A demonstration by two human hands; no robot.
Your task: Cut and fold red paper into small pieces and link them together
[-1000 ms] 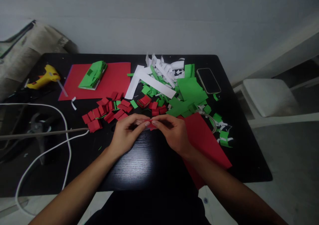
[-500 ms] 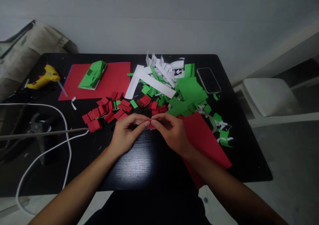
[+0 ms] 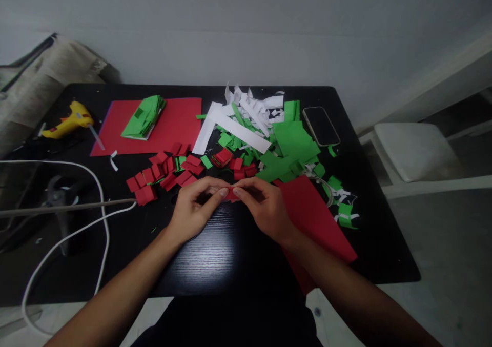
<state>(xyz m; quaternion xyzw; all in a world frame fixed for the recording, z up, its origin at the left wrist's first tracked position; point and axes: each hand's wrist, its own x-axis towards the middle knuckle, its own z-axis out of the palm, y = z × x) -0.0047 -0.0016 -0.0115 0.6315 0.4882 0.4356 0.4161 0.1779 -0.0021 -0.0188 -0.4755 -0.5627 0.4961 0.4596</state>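
Observation:
Between my fingertips is a small piece of red paper point(image 3: 232, 195), partly covered by the fingers. My left hand point(image 3: 198, 203) pinches its left side with thumb and forefinger. On its other side my right hand point(image 3: 263, 203) grips it the same way. Beyond the hands lie several small folded red paper pieces point(image 3: 192, 164), spread toward the left. A large red sheet point(image 3: 315, 219) lies partly beneath my right forearm. Green paper scraps point(image 3: 294, 142) and white paper strips point(image 3: 240, 126) are heaped farther back.
A yellow glue gun point(image 3: 71, 120) lies at the back left, near a red sheet point(image 3: 179, 124) bearing a green paper stack point(image 3: 144, 116). A white cable point(image 3: 103, 203) loops over dark scissors point(image 3: 61, 203). A phone point(image 3: 322, 125) rests at the back right, beyond a tape roll point(image 3: 329, 196).
My fingers have shifted slightly on the red paper, and a bit more of it shows between the thumbs. Both hands stay in almost the same place.

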